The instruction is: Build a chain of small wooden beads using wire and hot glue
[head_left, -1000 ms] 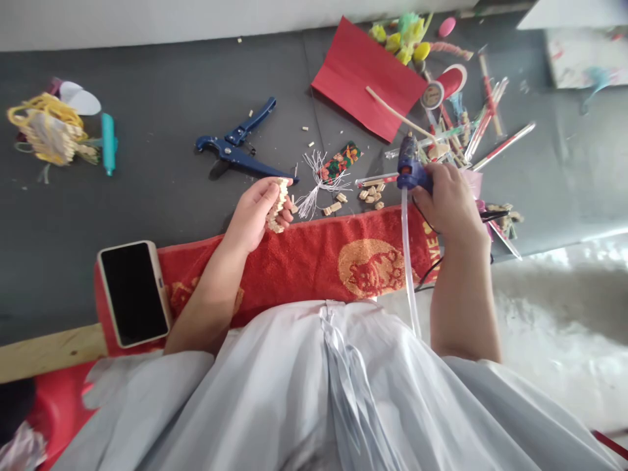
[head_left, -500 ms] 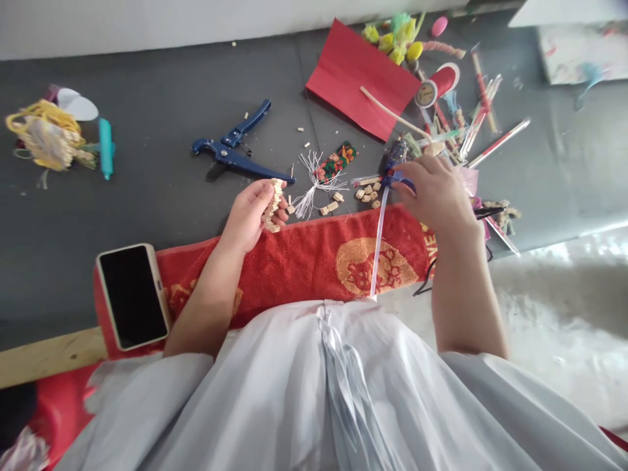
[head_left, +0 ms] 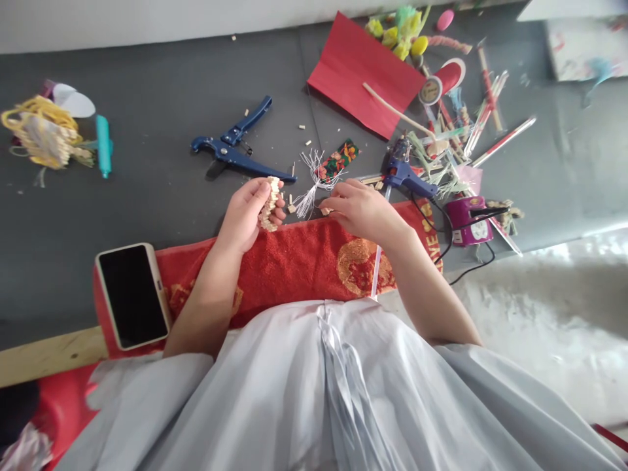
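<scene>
My left hand point(head_left: 248, 212) is closed around a curved strip of small pale wooden pieces point(head_left: 269, 206), held upright between thumb and fingers. Over the near edge of the table, my right hand point(head_left: 363, 208) is lowered with its fingertips pinched at a small wooden piece point(head_left: 326, 210). Other loose pieces under the palm are mostly hidden. Just beyond my right hand lies a blue glue gun point(head_left: 409, 178), with a clear glue stick point(head_left: 377, 271) sticking out of its back end toward me. A bundle of white threads point(head_left: 314, 186) sits between my hands.
Blue cutters point(head_left: 240, 154) lie open beyond my left hand. A red towel point(head_left: 294, 261) runs along the table edge, with a phone point(head_left: 132, 296) at its left end. Red paper point(head_left: 367, 75), a thread spool point(head_left: 444, 80) and a purple box point(head_left: 468, 221) are to the right.
My right hand has let go of the glue gun and moved left to the loose wooden pieces. The gun now rests on the table. My left hand keeps its strip almost in place.
</scene>
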Action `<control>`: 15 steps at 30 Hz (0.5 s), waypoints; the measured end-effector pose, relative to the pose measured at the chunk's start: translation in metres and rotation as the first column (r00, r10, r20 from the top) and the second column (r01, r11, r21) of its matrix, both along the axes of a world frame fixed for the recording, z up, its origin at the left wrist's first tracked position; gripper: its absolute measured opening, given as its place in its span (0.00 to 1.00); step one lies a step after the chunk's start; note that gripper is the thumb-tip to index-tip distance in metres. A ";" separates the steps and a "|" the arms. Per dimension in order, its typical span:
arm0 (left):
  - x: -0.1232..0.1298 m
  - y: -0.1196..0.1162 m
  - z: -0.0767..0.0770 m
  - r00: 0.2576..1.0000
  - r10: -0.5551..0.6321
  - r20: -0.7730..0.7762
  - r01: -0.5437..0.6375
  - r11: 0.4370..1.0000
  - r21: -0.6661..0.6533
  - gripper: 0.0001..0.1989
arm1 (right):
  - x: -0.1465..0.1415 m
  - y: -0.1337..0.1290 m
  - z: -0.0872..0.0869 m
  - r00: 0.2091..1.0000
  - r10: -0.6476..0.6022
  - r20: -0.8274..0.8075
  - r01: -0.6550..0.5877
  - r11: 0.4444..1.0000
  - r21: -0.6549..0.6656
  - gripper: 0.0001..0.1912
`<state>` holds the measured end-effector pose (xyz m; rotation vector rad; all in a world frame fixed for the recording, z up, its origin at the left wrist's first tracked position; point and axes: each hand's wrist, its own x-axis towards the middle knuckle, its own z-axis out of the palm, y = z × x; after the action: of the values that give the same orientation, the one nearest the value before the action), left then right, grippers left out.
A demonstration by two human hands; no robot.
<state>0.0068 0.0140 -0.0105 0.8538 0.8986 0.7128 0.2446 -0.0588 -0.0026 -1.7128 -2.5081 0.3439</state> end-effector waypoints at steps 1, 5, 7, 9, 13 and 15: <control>0.000 0.000 0.000 1.000 0.001 0.000 -0.001 1.000 0.000 0.20 | 0.000 0.001 -0.001 1.000 0.001 -0.015 -0.001 1.000 0.000 0.15; 0.000 0.001 0.000 1.000 0.007 -0.028 -0.007 1.000 0.005 0.19 | 0.001 0.004 -0.007 0.997 0.018 -0.073 -0.016 1.000 0.026 0.13; 0.000 0.001 0.001 0.999 0.008 -0.053 -0.007 1.000 0.011 0.19 | 0.002 0.005 -0.009 0.990 0.023 -0.143 -0.017 0.999 0.043 0.11; -0.001 0.001 0.001 0.998 0.003 -0.062 -0.002 1.000 0.018 0.19 | 0.003 0.007 -0.010 0.968 0.018 -0.251 -0.003 0.998 0.060 0.09; -0.002 0.000 0.000 0.999 -0.009 -0.036 0.010 1.000 0.018 0.20 | 0.002 0.008 -0.007 0.845 -0.032 -0.534 0.082 0.994 0.071 0.10; -0.002 -0.001 0.000 1.000 -0.016 -0.018 0.016 1.000 0.013 0.21 | -0.001 0.008 -0.005 0.760 -0.048 -0.648 0.137 0.987 0.088 0.12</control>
<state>0.0051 0.0135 -0.0105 0.8792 0.9034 0.6986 0.2433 -0.0511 -0.0076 -1.3472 -1.8850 0.6223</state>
